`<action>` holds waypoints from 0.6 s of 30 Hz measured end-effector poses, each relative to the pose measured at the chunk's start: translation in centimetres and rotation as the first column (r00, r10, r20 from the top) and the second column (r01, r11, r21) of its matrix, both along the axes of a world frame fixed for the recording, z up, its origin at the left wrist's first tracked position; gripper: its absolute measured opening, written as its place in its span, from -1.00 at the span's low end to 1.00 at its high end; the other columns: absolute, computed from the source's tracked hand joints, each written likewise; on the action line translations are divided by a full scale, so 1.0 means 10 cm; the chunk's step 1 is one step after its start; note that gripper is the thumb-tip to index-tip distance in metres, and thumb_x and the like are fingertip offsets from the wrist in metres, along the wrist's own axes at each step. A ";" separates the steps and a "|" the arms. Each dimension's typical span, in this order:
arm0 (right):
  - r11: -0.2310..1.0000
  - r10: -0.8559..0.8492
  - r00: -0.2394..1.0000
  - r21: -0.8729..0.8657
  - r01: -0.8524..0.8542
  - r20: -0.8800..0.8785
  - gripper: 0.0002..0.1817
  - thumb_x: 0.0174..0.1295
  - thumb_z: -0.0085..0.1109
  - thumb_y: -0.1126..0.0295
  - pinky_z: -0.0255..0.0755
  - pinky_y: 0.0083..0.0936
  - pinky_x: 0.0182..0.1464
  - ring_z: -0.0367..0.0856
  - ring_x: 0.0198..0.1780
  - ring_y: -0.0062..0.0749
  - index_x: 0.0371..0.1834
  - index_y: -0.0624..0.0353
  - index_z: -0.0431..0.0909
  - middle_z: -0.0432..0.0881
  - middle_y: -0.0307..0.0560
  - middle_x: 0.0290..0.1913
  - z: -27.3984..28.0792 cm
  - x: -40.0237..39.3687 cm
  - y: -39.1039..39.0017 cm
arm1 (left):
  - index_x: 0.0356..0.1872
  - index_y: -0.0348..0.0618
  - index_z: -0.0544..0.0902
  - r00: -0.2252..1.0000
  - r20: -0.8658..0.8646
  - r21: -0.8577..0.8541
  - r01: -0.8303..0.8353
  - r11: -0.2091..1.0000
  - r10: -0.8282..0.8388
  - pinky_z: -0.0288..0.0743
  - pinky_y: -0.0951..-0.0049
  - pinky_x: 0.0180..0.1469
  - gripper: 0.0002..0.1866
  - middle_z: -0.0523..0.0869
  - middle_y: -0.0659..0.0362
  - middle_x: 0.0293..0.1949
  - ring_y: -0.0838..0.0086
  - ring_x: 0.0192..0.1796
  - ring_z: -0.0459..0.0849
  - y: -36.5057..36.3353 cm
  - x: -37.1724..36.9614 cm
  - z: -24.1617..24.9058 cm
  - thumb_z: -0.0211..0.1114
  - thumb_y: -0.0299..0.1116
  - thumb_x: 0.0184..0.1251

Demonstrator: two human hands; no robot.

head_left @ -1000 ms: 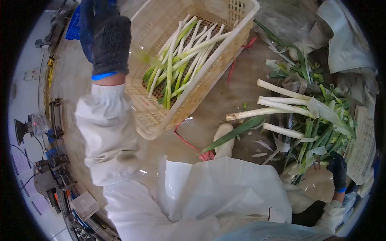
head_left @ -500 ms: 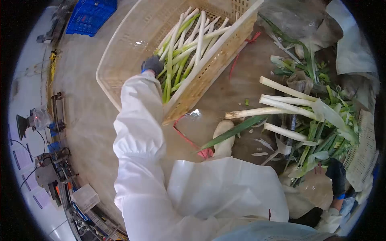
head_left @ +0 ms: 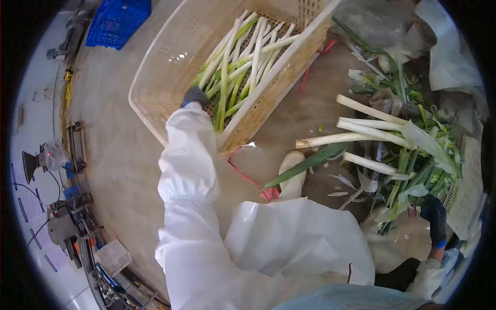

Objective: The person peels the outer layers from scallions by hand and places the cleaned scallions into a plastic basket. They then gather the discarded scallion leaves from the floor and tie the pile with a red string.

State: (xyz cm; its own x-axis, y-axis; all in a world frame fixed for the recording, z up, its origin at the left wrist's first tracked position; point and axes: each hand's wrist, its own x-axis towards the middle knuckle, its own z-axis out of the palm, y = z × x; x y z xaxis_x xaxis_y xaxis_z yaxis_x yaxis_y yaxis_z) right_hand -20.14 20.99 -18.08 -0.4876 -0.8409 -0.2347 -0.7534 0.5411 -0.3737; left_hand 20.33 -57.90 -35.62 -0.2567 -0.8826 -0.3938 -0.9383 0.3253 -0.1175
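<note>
My left hand (head_left: 195, 96), in a dark glove, reaches into the beige plastic crate (head_left: 155, 72) and touches the lower left of the long green-and-white stalks (head_left: 225, 77) lying there. Its fingertips are hidden, so its grip is unclear. At the right, my right hand (head_left: 434, 217), also dark-gloved with a blue cuff, is beside the leafy ends of a loose pile of stalks (head_left: 374, 134). How its fingers are set cannot be made out. A single long green leaf (head_left: 307, 165) lies across a pale rounded object (head_left: 293, 178) between the crate and the pile.
A blue crate (head_left: 118, 23) stands at the upper left. Pink-red string (head_left: 243, 175) lies on the wet floor below the beige crate. Leaf scraps and clear plastic (head_left: 382, 23) are at the upper right, with a perforated pale crate (head_left: 466, 188) at the right edge. Equipment (head_left: 67, 227) lines the left.
The view has shifted slightly, so the crate and pile appear a little further right. My left hand is slightly lower against the stalks. My right hand stays beside the leaves.
</note>
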 end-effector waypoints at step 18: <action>0.801 -0.133 0.624 -0.287 0.525 0.770 -0.63 0.40 -0.03 0.23 0.50 -0.53 -0.06 0.58 -0.18 -0.57 0.16 0.19 0.48 0.63 -0.17 -0.13 1.23 0.47 -0.03 | 0.29 0.01 0.31 0.363 0.719 -0.526 0.842 -0.121 -0.593 0.02 0.13 0.41 -0.43 0.23 0.08 0.34 0.21 0.39 0.16 1.11 -1.43 3.93 0.06 -0.42 0.18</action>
State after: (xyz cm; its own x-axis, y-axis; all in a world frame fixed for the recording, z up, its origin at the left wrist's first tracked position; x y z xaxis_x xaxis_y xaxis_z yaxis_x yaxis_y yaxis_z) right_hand -15.43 20.71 -5.74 -0.6100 -0.7459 -0.2674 0.0300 0.3155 -0.9484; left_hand 6.00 -46.79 3.64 -0.9935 -0.0544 0.1002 -0.1138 0.4230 -0.8990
